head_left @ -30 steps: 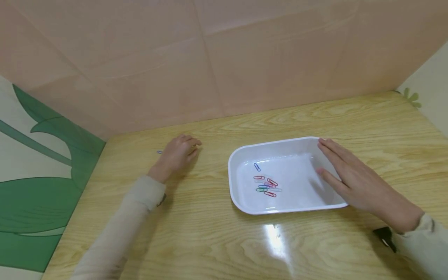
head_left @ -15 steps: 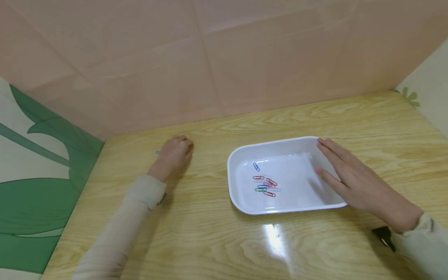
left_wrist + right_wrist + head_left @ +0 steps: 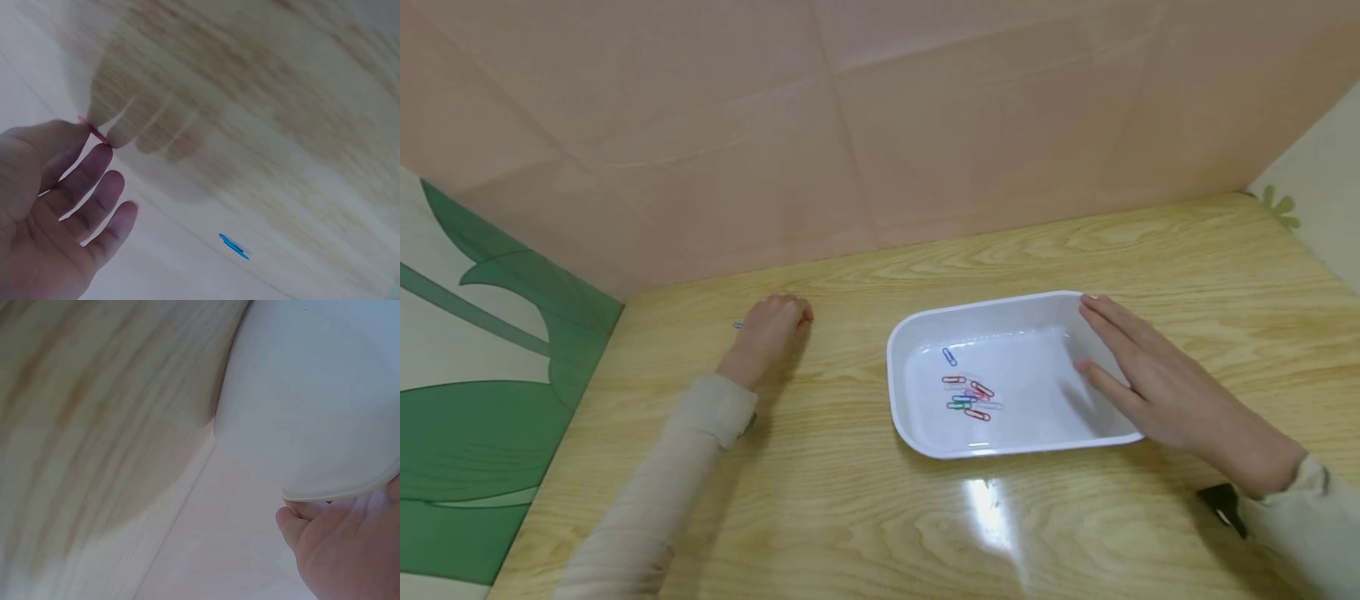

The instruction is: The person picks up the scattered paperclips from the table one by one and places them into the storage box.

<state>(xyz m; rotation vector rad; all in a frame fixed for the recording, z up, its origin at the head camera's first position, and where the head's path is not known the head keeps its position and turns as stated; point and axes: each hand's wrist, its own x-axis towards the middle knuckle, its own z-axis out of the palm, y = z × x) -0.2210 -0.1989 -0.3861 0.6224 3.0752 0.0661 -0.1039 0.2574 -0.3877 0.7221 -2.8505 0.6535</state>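
My left hand (image 3: 767, 333) is low over the left part of the table. In the left wrist view, its thumb and index finger pinch a red paper clip (image 3: 98, 133), while the other fingers stay loosely bent. A blue paper clip (image 3: 234, 247) lies on the table beside that hand. My right hand (image 3: 1157, 392) rests at the right end of a white tray (image 3: 917, 442), fingers straight along the rim and thumb reaching over the inside. Several coloured paper clips (image 3: 977, 414) lie loosely grouped on the tray's floor, with one blue clip (image 3: 950, 357) apart from them.
The wood-grain table (image 3: 820, 500) meets a pink-beige covered wall (image 3: 737, 167) at the back. A panel with green leaf shapes (image 3: 467, 442) stands along the left edge, and a pale panel (image 3: 1322, 183) closes the right.
My left hand has drawn slightly left, and its fingers have come together, pointing down at the table. The right hand and the tray have stayed in place.
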